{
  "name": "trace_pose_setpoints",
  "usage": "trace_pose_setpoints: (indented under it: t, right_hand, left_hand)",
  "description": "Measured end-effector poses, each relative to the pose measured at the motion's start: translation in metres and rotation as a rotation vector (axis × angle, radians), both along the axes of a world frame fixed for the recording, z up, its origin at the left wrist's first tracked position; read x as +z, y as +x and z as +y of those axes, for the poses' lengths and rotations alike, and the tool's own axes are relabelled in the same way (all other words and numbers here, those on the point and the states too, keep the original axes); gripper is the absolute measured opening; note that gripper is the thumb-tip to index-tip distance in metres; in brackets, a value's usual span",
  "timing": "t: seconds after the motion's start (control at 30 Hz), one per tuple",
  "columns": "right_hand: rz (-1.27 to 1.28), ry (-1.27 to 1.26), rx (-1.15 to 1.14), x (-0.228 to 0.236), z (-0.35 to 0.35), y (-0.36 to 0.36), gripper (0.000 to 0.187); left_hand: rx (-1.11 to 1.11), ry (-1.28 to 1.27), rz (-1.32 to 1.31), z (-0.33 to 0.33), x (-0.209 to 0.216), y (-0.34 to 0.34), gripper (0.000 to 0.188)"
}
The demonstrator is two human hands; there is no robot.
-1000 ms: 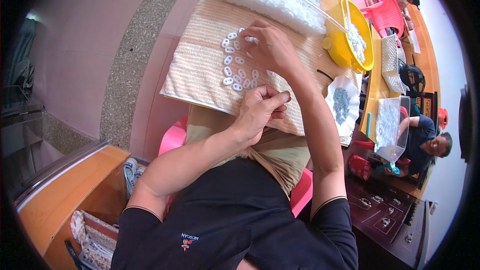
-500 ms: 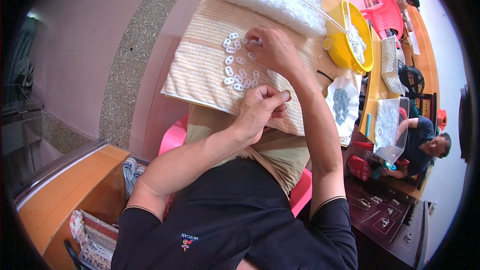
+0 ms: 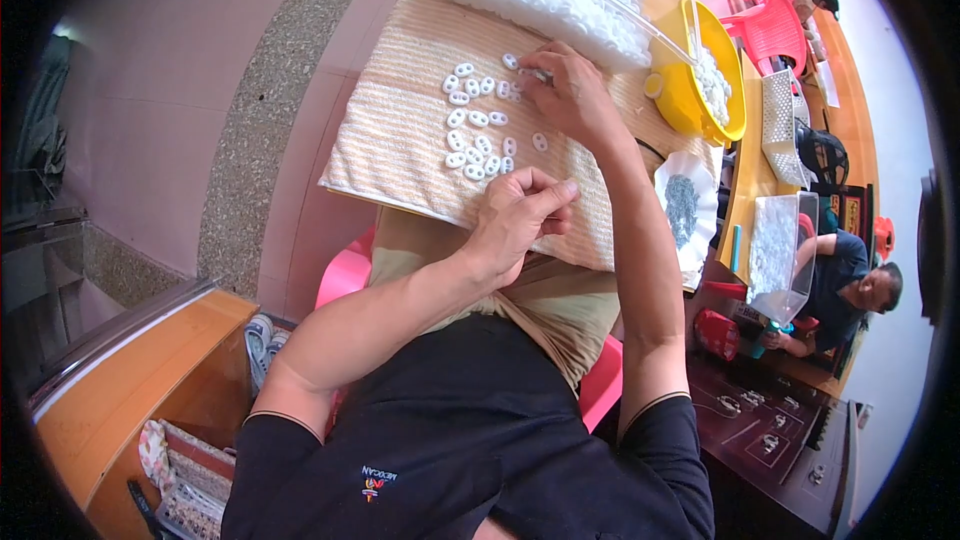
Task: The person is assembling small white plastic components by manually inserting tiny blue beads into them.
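Several small white oval plastic pieces [image 3: 482, 143], each with two holes, lie loose on a striped towel [image 3: 390, 130]. My right hand [image 3: 572, 90] is over the far right of this group, fingers curled down beside the pieces; what its fingertips hold is hidden. Closer to me, at the towel's near edge, my left hand [image 3: 520, 215] is closed in a pinch, thumb against forefinger. Anything between those fingertips is too small to make out. One white piece [image 3: 540, 142] lies apart, between the two hands.
Behind the towel stands a clear box [image 3: 545, 15] full of white pieces. To its right is a yellow basin [image 3: 735, 105] with more of them. A white fluted dish [image 3: 700, 180] holds small grey bits. Another person [image 3: 850, 280] sits at the far right beside a clear bin [image 3: 785, 250].
My right hand has shifted right and slightly away from me, uncovering several white pieces at the group's far right. My left hand has stayed nearly still.
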State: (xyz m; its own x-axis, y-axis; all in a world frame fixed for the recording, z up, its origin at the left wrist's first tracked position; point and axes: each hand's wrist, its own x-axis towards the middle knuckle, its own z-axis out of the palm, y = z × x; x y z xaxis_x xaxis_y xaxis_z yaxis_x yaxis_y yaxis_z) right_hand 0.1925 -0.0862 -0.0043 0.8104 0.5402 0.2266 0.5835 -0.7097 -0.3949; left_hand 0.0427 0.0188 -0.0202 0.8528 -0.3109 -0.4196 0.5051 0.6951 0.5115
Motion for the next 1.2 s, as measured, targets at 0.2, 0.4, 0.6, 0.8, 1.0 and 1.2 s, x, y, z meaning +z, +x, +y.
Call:
trace_pose_setpoints:
  t: [0.2, 0.4, 0.6, 0.8, 1.0, 1.2]
  right_hand:
    - [0.116, -0.051, -0.002, 0.007, 0.004, -0.003, 0.02]
    - [0.272, -0.051, -0.028, 0.012, -0.002, -0.007, 0.02]
    - [0.218, -0.002, -0.099, 0.013, -0.004, -0.006, 0.022]
    - [-0.006, -0.152, -0.139, 0.011, 0.007, 0.002, 0.028]
    - [0.075, -0.14, -0.187, 0.002, 0.011, 0.006, 0.024]
    - [0.168, 0.006, -0.102, 0.003, 0.001, 0.001, 0.018]
  left_hand:
    - [-0.025, 0.006, -0.008, 0.001, -0.003, -0.001, 0.013]
    - [-0.033, 0.013, -0.012, 0.001, -0.002, -0.001, 0.014]
    - [-0.031, 0.023, -0.01, 0.002, -0.001, -0.001, 0.014]
    - [-0.033, 0.02, -0.016, 0.002, -0.002, -0.001, 0.014]
    - [-0.011, 0.006, -0.009, 0.001, 0.001, 0.0, 0.018]
    - [-0.019, 0.013, -0.014, 0.002, -0.001, -0.001, 0.016]
